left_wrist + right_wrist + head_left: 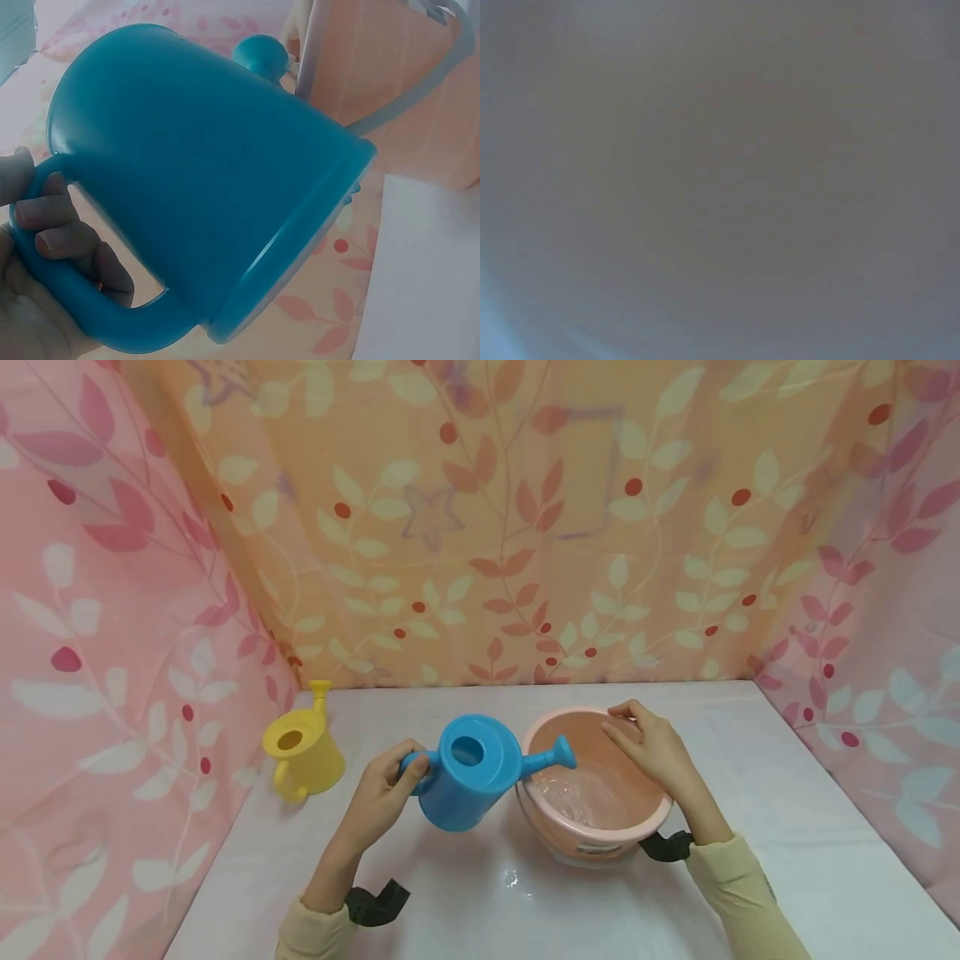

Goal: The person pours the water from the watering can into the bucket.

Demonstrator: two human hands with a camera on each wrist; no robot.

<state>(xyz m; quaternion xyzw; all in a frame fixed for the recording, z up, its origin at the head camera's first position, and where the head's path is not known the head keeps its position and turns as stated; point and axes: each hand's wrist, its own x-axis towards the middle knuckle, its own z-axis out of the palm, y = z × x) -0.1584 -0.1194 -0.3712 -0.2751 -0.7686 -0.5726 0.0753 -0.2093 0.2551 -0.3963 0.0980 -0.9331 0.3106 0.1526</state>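
Observation:
My left hand [378, 797] grips the handle of a blue watering can [461, 793], fingers curled round it in the left wrist view. The can is held tilted, and its spout overlaps the near-left rim of a pink bucket [555, 824] in the head view. Clear water [585, 793] shows inside the bucket. At the bucket's right rim, my right hand [654, 752] holds on, with the fingers over the edge and the thumb on the inner side. The right wrist view is a grey blur.
A yellow watering can [318, 760] stands at the back left of the white table [420, 902]. Small wet spots [512, 878] glisten in front of the bucket. Flowered cloth walls [480, 527] enclose the table at the back and both sides.

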